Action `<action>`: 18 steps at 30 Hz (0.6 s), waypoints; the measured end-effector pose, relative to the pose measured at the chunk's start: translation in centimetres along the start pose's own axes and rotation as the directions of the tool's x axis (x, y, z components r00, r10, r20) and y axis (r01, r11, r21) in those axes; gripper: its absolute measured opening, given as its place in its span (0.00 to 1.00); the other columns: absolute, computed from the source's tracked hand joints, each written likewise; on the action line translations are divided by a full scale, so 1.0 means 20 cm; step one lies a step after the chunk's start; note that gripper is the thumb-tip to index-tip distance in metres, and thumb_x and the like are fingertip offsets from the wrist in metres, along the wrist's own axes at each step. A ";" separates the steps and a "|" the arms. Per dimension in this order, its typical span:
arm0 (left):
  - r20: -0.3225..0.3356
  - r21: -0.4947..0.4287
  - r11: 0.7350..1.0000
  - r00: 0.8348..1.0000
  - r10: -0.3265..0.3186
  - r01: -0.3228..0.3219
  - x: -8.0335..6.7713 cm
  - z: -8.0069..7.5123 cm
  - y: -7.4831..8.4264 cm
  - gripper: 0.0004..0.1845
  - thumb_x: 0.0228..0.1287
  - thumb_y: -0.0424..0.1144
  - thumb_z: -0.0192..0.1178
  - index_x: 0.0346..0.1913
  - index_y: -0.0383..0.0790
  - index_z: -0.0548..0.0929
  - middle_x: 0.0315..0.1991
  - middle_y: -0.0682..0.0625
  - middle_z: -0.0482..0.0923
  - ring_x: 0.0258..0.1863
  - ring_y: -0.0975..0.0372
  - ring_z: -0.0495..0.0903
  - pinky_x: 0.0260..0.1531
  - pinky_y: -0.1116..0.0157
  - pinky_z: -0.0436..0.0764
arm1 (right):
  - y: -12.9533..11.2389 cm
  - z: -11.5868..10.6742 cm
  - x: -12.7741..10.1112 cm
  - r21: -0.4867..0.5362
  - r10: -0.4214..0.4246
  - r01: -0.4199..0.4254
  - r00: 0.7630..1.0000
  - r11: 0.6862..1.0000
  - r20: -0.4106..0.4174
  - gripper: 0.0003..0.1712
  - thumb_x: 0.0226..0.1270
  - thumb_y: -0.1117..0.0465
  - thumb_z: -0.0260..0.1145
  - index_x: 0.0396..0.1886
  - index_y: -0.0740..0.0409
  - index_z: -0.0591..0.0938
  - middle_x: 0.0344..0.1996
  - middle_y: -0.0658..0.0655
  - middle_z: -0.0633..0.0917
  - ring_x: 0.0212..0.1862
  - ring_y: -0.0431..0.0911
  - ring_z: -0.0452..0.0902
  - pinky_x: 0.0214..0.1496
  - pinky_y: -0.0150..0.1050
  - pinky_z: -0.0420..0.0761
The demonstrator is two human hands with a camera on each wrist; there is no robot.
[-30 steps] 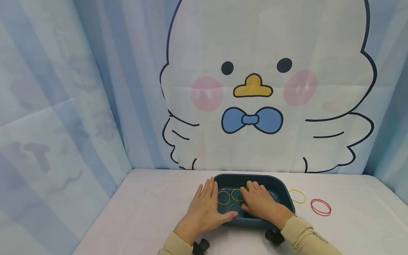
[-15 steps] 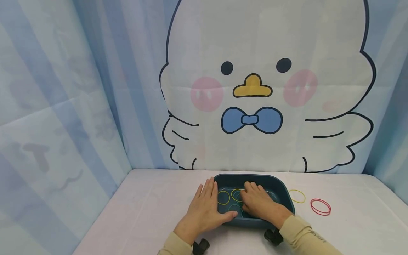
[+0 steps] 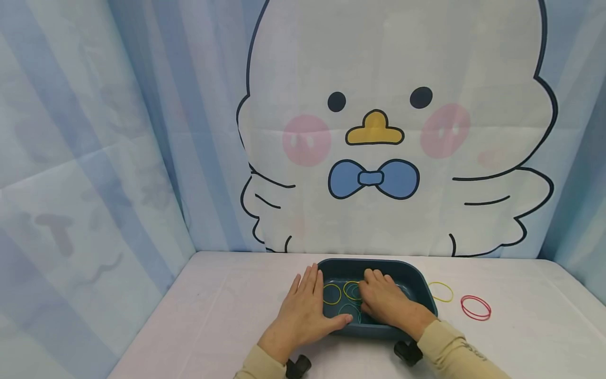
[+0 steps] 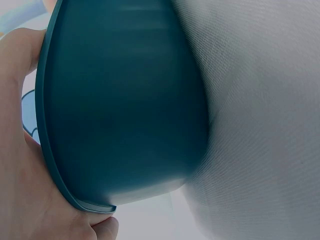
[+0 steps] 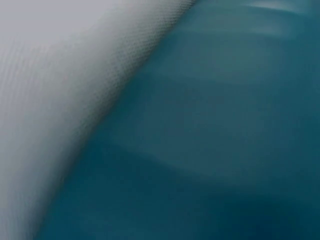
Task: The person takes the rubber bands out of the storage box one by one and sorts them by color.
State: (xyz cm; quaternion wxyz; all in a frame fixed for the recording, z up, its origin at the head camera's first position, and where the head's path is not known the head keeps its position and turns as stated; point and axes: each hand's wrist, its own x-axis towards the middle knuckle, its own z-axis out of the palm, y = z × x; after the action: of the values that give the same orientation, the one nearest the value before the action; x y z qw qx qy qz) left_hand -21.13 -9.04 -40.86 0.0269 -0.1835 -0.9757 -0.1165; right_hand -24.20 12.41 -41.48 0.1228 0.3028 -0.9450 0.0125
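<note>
Head view, tray: dark teal tray [image 3: 407, 273] on the white table [image 3: 213, 316], near the front edge, below the cartoon chick backdrop [image 3: 393, 131].
Head view, left hand: left hand [image 3: 303, 310] lies flat on the tray's left rim, fingers straight, thumb hooked over the near rim; it grips nothing.
Head view, right hand: right hand [image 3: 385, 302] rests inside the tray, fingers lightly bent over the bands on the floor; whether it pinches one cannot be told.
Head view, bands in tray: yellow rubber band [image 3: 332, 293] and a second yellow band [image 3: 351, 290] lie between the hands; a teal band [image 3: 352, 313] sits by the left thumb.
Head view, bands outside: yellow loop [image 3: 441, 291] just right of the tray, red rubber band [image 3: 476, 307] further right.
Head view, change: against the earlier frames, both hands keep their places; the right fingers shift only slightly.
Left wrist view: tray's outer wall [image 4: 125, 100] fills the frame, palm [image 4: 20, 175] pressed against its rim, tablecloth [image 4: 260, 125] at right.
Right wrist view: blurred teal wall [image 5: 225, 140] beside tablecloth [image 5: 60, 75]; hand unseen.
</note>
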 end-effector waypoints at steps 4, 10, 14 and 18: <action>-0.004 0.000 1.000 1.000 0.001 -0.001 0.00 0.00 0.00 0.62 0.56 0.81 0.44 0.77 0.31 0.54 0.80 0.40 0.46 0.80 0.51 0.47 0.77 0.49 0.52 | 0.01 -0.01 -0.01 -0.048 -0.025 0.023 0.999 0.999 -0.045 0.10 0.56 0.62 0.72 0.29 0.61 0.79 0.28 0.51 0.65 0.31 0.45 0.55 0.31 0.37 0.57; -0.011 -0.013 1.000 1.000 0.001 -0.001 0.00 0.00 0.00 0.61 0.56 0.80 0.46 0.77 0.31 0.54 0.80 0.39 0.47 0.80 0.51 0.48 0.77 0.49 0.52 | 0.03 -0.02 -0.02 -0.096 -0.045 0.035 0.994 0.995 -0.097 0.09 0.57 0.63 0.71 0.29 0.61 0.78 0.27 0.52 0.65 0.30 0.45 0.55 0.30 0.36 0.56; -0.016 -0.006 1.000 1.000 0.004 -0.004 0.00 0.01 0.00 0.62 0.56 0.80 0.46 0.77 0.31 0.54 0.80 0.39 0.47 0.80 0.51 0.48 0.77 0.49 0.52 | 0.04 -0.03 -0.02 -0.129 -0.055 0.037 0.990 0.991 -0.132 0.10 0.57 0.63 0.71 0.28 0.60 0.77 0.27 0.52 0.65 0.30 0.44 0.55 0.30 0.36 0.56; -0.022 -0.002 1.000 1.000 0.004 -0.004 0.00 0.01 0.00 0.62 0.56 0.81 0.45 0.77 0.31 0.55 0.80 0.39 0.48 0.80 0.51 0.48 0.77 0.50 0.52 | 0.04 -0.04 -0.02 -0.169 -0.059 0.028 0.981 0.985 -0.183 0.11 0.55 0.63 0.72 0.26 0.59 0.76 0.26 0.51 0.64 0.30 0.44 0.54 0.30 0.36 0.55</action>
State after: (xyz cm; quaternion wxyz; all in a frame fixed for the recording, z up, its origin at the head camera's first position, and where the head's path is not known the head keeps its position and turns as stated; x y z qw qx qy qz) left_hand -21.04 -8.93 -41.03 0.0379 -0.1843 -0.9748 -0.1195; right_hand -24.14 13.48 -40.84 0.2359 0.3096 -0.9203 -0.0404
